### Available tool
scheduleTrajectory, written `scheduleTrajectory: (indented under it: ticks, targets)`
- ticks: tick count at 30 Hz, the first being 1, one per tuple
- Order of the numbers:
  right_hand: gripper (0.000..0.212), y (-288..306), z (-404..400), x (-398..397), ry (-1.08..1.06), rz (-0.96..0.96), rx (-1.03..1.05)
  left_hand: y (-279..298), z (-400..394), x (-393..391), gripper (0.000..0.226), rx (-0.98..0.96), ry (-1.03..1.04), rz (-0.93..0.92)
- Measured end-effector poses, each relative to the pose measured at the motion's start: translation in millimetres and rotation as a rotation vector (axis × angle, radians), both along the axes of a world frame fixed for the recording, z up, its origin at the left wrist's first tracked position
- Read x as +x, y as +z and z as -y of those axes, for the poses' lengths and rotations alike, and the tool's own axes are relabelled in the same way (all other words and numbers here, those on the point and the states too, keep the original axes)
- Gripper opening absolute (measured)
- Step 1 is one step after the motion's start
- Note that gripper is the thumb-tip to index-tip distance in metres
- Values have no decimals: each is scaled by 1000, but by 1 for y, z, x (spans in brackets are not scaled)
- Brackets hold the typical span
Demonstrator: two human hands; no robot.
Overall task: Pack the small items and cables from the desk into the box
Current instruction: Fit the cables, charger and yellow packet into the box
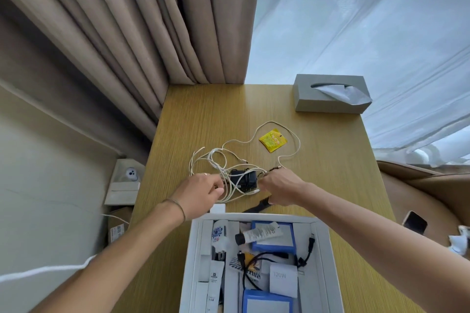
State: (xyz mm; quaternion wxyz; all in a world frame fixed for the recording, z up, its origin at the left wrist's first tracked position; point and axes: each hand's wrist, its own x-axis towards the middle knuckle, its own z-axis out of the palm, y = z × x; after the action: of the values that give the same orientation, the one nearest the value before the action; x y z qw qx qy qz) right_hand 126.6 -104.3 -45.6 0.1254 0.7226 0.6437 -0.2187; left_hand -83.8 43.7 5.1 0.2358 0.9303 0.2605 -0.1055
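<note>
- The box (256, 217), white and open-topped, sits at the near edge of the tabletop (198, 114) and already holds blue packs, a tube and a white charger.
- Left hand (201, 192): just beyond the box's far-left corner, its fingers curled into the left side of the white cables (216, 160) and pinching strands.
- The white cables lie in a loose tangle just beyond the box's far rim, between the two hands, with one long loop running away toward the tissue box (330, 94). The heap as a whole stretches left to right, with no clear single direction.
- They look light, limp and springy, so loops would probably slip out and snag; gathering the coils into one bundle at the middle seems the safer hold.
- A black adapter (241, 176) lies inside the tangle, beyond the box's far rim; it is rigid and probably the heaviest piece.
- Right hand (279, 189): beyond the box's far-right corner, fingers closed on the right-hand cable ends.
- A yellow sachet (272, 140), flat and light, lies further beyond the box, inside the long loop.
</note>
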Motion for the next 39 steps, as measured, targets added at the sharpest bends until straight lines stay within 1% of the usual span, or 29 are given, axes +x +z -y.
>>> scheduleTrajectory:
  ticks: [5, 8, 13, 18, 21, 23, 25, 27, 28, 29, 31, 35, 39]
  targets:
    - [14, -12, -3, -2, 137, 56, -17, -14, -14, -7, 15, -68, -42, -113]
    - [19, -18, -2, -1, 187, 90, -63, -21, -20, -8, 16, -54, -111, -102]
    - [11, -15, -3, 1, 192, 123, -186, -26, -32, -4, 23, 102, -307, -25]
    - [10, -12, -3, 0, 144, 101, -252, -35, -38, -5, 31, 313, -609, 11]
    - [12, -4, -1, 2, 31, 30, -224, -42, -41, -8, 33, 401, -765, 66]
    - [10, 6, 0, 6, -136, -73, -137, -48, -41, -8, 37, 425, -846, 74]
    - [14, 20, 3, 11, -312, -172, -38, -53, -41, -6, 46, 420, -922, 45]
    - [21, 36, 9, 11, -464, -319, 27, -57, -40, -2, 55, 408, -1007, -2]
    - [20, 44, 14, 8, -533, -392, 52, -59, -38, 0, 56, 405, -1037, -27]
    - [19, 51, 18, 4, -587, -441, 78, -61, -36, 3, 55, 399, -1056, -49]
    - [17, 62, 27, -6, -653, -492, 132, -64, -31, 9, 44, 393, -1085, -99]
    - [12, 76, 41, -30, -737, -606, 198, -70, -27, 17, 21, 471, -1137, -209]
    - [15, 83, 53, -52, -852, -693, 275, -75, -26, 19, 13, 474, -1133, -207]
